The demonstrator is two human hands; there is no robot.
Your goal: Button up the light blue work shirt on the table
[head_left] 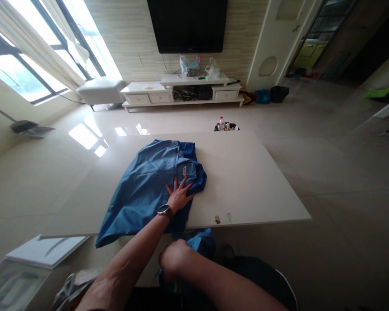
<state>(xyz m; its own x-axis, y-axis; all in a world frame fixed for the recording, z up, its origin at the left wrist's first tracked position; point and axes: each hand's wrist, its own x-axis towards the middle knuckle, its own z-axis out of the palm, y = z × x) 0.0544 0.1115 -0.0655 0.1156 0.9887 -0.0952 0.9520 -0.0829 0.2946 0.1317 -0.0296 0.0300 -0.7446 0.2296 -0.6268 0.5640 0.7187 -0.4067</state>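
A blue work jacket (142, 177) lies folded over on the white table (246, 172), with darker blue cloth showing along its right side. It bears a small orange and white label (184, 171). My left hand (178, 196), with a watch (164, 210) on its wrist, rests on the jacket just below the label, fingers spread. Lower down, in front of the table edge, my right hand (171, 261) is curled against blue cloth (202, 242); its fingers are turned away and partly hidden. Whether this cloth joins the jacket I cannot tell.
Two small items, one a brownish tag (217, 219), lie near the table's front edge. Beyond the far edge stand bottles (221, 123). A white box (48, 250) is at the lower left, a dark rounded seat (259, 276) at the lower right. A TV cabinet (181, 98) lines the wall.
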